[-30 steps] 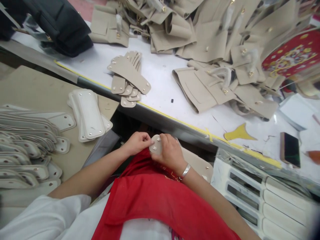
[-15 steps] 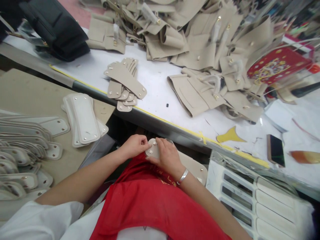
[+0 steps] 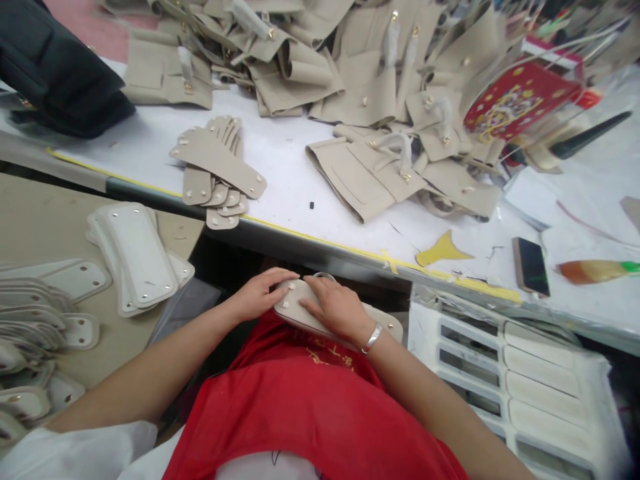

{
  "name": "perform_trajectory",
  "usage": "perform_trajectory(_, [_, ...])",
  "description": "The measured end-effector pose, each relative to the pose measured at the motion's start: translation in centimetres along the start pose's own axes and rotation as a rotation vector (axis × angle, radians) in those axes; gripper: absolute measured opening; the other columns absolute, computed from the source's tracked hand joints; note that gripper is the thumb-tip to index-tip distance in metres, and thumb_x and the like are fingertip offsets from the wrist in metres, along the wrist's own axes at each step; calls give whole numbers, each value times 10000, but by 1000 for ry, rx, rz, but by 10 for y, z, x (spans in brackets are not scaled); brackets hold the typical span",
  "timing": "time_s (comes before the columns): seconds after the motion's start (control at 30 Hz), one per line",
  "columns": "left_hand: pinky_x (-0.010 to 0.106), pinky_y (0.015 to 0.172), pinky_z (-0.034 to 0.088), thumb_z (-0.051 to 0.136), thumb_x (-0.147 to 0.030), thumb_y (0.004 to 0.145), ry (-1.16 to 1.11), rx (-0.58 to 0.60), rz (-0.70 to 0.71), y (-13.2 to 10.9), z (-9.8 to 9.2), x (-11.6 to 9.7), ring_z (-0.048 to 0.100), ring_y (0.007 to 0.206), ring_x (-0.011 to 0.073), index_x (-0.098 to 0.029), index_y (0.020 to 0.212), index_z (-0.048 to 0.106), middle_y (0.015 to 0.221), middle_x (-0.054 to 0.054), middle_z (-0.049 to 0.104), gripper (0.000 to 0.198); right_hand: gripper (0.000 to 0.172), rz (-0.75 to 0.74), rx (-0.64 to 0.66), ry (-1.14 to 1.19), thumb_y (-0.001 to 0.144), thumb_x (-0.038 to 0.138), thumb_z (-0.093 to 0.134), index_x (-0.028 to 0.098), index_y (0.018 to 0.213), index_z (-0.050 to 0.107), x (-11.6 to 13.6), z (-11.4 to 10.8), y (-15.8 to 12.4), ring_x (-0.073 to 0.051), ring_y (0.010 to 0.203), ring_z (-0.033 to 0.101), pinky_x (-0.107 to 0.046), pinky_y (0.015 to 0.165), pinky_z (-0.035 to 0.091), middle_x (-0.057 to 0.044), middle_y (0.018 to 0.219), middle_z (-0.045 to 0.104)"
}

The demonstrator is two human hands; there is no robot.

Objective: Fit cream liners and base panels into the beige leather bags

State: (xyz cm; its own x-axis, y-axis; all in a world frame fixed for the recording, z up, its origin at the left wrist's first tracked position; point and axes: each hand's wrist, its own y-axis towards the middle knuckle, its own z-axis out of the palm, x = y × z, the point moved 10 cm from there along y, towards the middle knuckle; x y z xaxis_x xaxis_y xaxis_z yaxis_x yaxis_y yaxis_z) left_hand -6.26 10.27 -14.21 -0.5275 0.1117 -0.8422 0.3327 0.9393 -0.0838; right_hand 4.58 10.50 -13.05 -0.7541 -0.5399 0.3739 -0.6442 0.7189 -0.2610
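A beige leather panel (image 3: 296, 308) with rounded ends lies across my lap, over the red apron. Small white tabs stand near its left end, and a metal stud shows at its right end. My left hand (image 3: 260, 295) grips the left end, fingers along the far edge and thumb near the tabs. Across the panel's middle lies my right hand (image 3: 337, 308), its fingers over the far edge and its thumb on top. The undersides of both hands' grips are hidden. A stack of similar beige panels (image 3: 220, 160) sits on the white table edge ahead.
Flat beige bag pieces (image 3: 360, 177) are heaped along the table (image 3: 280, 160). Pale panels (image 3: 140, 250) are stacked on a board at left. A black bag (image 3: 55, 73), a phone (image 3: 530, 267), a yellow scrap (image 3: 444, 249) and a white plastic crate (image 3: 470, 367) are around me.
My left hand has uncurled from a pinch and now lies along the panel's left end. The right hand still holds the panel, which looks more level. The view has shifted right.
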Motion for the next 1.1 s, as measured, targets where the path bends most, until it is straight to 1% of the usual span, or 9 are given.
perform_trajectory(0.13, [288,928,414,457,-222,790,-20,34,-23,5,1,3,530,1046,180,-172,1102,580,1116,59,582,339,839,-115,-76,26,661,623,609,119,1288,369,17,-4,-5,-286,1114,449,-392,935,352,-148,1246,480])
perform_trajectory(0.33, [279,912,426,459,-228,792,-26,54,-14,6,3,5,536,1039,174,-173,1114,577,1115,55,578,347,645,-60,-113,20,650,469,654,140,1164,445,19,-1,-4,-257,989,489,-380,879,365,-111,1066,540])
perform_trajectory(0.47, [288,920,431,449,-229,798,12,50,-19,3,1,5,541,1039,168,-169,1122,571,1126,66,578,351,664,-46,-116,6,647,496,653,147,1174,449,20,-3,-4,-258,974,504,-367,846,376,-111,1062,552])
perform_trajectory(0.57, [330,1001,379,441,-234,805,171,20,1,0,-6,-9,491,1137,185,-154,1172,537,1209,91,544,388,773,-83,-94,-16,670,580,619,128,1257,402,14,-6,-12,-276,1051,489,-376,877,367,-144,1177,525])
perform_trajectory(0.7, [396,1066,288,385,-182,831,466,-55,119,5,3,-54,397,1243,194,-160,1286,434,1337,90,465,459,744,16,-90,-103,799,633,434,113,1326,360,-24,-11,-39,-288,1153,439,-393,969,295,-170,1287,470])
perform_trajectory(0.83, [471,1073,214,349,-262,894,630,58,244,23,62,-84,409,1235,237,-169,1258,481,1316,98,498,398,618,200,-65,-195,885,589,263,167,1315,398,-59,-10,-65,-260,1028,524,-362,890,339,-149,1139,571])
perform_trajectory(0.9, [514,1058,194,350,-328,905,679,146,243,32,88,-83,449,1192,263,-178,1242,500,1275,110,532,398,637,218,-42,-188,870,628,225,204,1308,408,-66,-9,-70,-255,984,547,-349,837,367,-133,1091,590])
perform_trajectory(0.97, [548,1051,158,362,-396,899,703,220,211,38,98,-76,462,1171,276,-206,1245,499,1263,110,541,418,657,241,1,-161,840,674,232,236,1288,431,-75,-8,-75,-262,959,563,-350,801,387,-121,1074,596])
perform_trajectory(1.1, [564,1055,110,392,-517,855,673,356,61,36,74,-50,429,1205,288,-259,1276,474,1302,90,511,501,653,329,107,-37,809,670,360,243,1298,426,-110,-7,-102,-259,941,586,-335,775,412,-117,1128,578])
